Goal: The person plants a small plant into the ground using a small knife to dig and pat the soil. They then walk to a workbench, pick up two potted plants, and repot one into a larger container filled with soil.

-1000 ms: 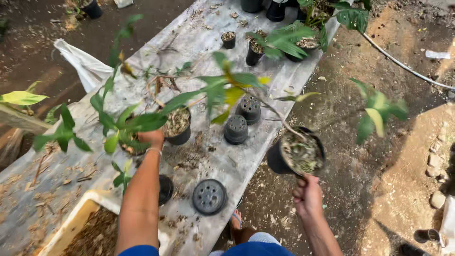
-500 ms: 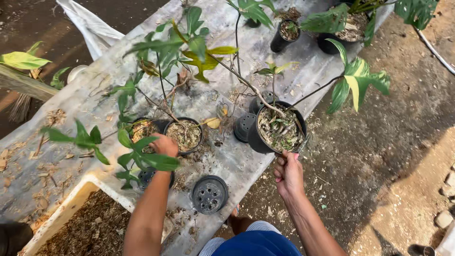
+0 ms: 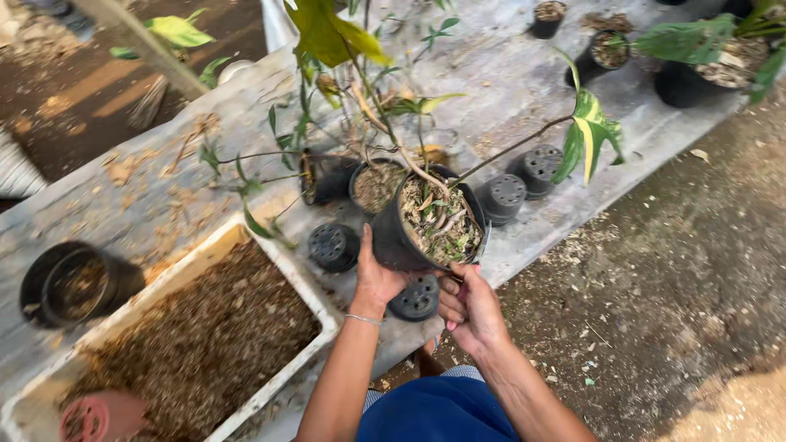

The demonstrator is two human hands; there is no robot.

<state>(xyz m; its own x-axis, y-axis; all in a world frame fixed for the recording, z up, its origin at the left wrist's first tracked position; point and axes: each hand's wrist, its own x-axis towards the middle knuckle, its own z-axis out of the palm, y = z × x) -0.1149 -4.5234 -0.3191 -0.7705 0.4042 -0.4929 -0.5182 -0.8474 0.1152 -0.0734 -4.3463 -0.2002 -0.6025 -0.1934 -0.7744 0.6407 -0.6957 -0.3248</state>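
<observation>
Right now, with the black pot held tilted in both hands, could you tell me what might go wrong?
1. The black pot leans toward the right hand, so its loose bark filling could spill over the rim.
2. The long thin stems reach up among neighbouring leaves and could snag or snap if the pot is swung.
3. The left hand supports only the side wall, so the pot might slip onto the upturned small pots below.

You have soft, even daylight here, bright but without hard shadows; only faint shade sits under the black pot (image 3: 426, 221) and the upturned pots. The pale table sheet (image 3: 524, 65) looks slightly washed out. The nearest yellow-green leaf (image 3: 327, 33) is blurred, and the edges smear a little.
</observation>
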